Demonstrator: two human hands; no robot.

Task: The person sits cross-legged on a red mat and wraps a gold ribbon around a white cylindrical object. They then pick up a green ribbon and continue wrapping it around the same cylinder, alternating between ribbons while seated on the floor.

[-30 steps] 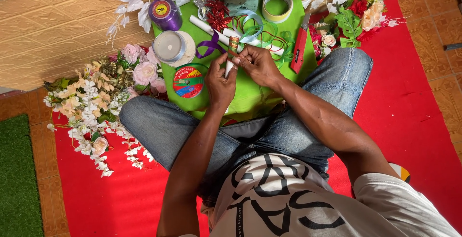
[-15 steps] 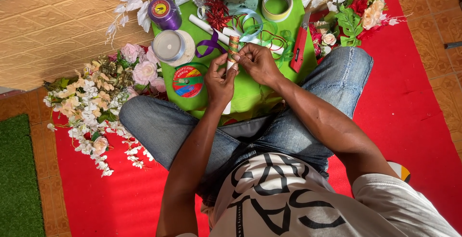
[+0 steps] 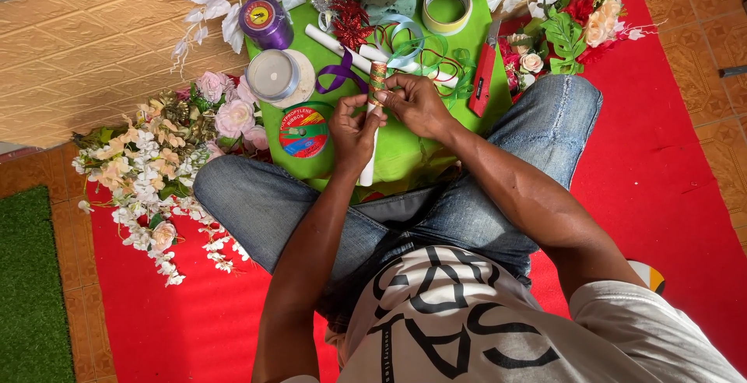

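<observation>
Over at the left of the green cloth [image 3: 405, 153], pale artificial flowers [image 3: 148, 165] lay heaped on the red mat [image 3: 661, 180], within easy reach. On the cloth's left half sat a purple ribbon spool [image 3: 266, 21], a white spool [image 3: 274, 75] below it, and a green ribbon roll [image 3: 305, 135] nearest the knee. Then the middle: the left hand [image 3: 352, 128] pinched the white stick [image 3: 368, 161] from the side, seemingly to steady it upright over the cloth, while the right hand [image 3: 416, 103] gripped its patterned, wrapped top [image 3: 378, 79], fingers curled tight around it. Right of the hands, a green tape roll [image 3: 447, 7] sat at the cloth's far edge, a red cutter [image 3: 482, 79] lay on its right border, and red and cream blooms [image 3: 580, 21] lay beyond
</observation>
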